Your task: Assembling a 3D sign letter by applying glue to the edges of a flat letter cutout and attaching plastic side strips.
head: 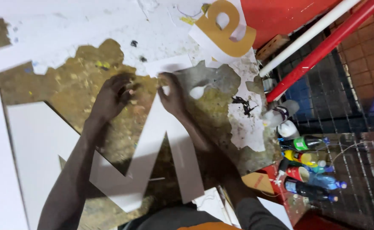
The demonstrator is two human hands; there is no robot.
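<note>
Letter: I see a big white cut-out letter (170, 145), flat on the worktable (80, 81), its top reaching far toward the middle, its legs running near toward me.
Left hand: my left hand (110, 96) sits at the far tip of the letter's left side, fingers curled and pressed together on the edge; I cannot tell if they pinch a film or just the board.
Right hand: my right hand (172, 96) rests on the letter's far top, fingers bunched, thumb and forefinger apparently nipping something small at the edge.
Handling: I judge the letter light, stiff and thin, like foam board or plastic sheet; it likely flexes along the long legs and could snap or crease at the narrow inner angle.
Grip: I would take it by the broad strokes, one hand to each side, not by the points.
Surface: looks smooth, perhaps slippery under dry fingers.
Left: a white sheet (29, 149) lies beside the letter, touching or overlapping it.
Far: a tan letter (223, 30) lies on white paper.
Right: two long tubes (323, 40), red and white, lean well apart from the hands; bottles (310, 164) cluster near, right of the table.
</note>
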